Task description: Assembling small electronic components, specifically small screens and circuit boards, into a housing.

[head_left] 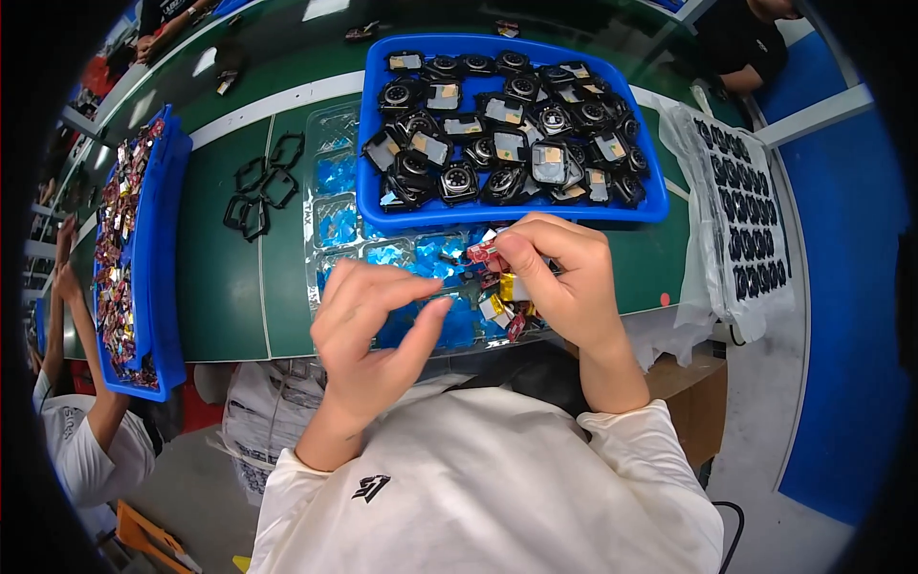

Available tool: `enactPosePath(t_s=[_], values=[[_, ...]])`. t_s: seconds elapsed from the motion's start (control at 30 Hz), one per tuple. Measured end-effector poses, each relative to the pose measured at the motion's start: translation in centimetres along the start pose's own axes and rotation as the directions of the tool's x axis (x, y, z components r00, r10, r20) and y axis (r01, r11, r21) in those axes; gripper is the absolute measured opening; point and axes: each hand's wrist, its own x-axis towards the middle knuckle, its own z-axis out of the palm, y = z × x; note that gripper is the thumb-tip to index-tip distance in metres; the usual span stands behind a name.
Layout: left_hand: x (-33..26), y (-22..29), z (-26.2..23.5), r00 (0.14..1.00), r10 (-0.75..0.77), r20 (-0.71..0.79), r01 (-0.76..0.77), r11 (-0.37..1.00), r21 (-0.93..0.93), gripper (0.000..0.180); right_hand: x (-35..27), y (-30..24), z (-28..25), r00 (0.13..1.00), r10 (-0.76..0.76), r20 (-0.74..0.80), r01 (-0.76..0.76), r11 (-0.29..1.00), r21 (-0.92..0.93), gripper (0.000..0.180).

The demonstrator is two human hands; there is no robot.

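Note:
My right hand pinches a small red circuit board between thumb and fingers, above a clear plastic tray. To its left, my left hand holds nothing, its thumb and index finger apart. A thin dark piece shows beside the board; I cannot tell whether it is joined to it. Shiny blue film pieces fill compartments of the clear tray. Small battery-like parts with yellow tape and red boards lie in the tray under my right hand.
Beyond my hands stands a blue bin full of black watch-like housings. Several black frames lie on the green table. A blue bin of small red parts is at left, a tray of black parts at right. Other people work nearby.

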Motion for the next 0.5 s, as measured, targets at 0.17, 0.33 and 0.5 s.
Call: enactPosePath(t_s=[0.17,0.33,0.5], values=[[0.6,0.6,1.2,0.997,0.064,-0.040,-0.061,0.995,0.074,0.029,-0.5,0.3,0.6,0.980,0.180,0.080,-0.193,0.960,0.202,0.021],[0.6,0.2,1.5,0.996,0.076,-0.052,-0.072,0.994,0.085,0.029,-0.6,-0.9,1.0,0.982,0.095,0.163,-0.143,0.937,0.318,0.018],[0.4,-0.2,0.8,0.986,0.162,-0.041,-0.166,0.982,-0.093,0.028,-0.1,-1.4,1.2,0.944,0.189,0.270,-0.291,0.863,0.414,0.017]])
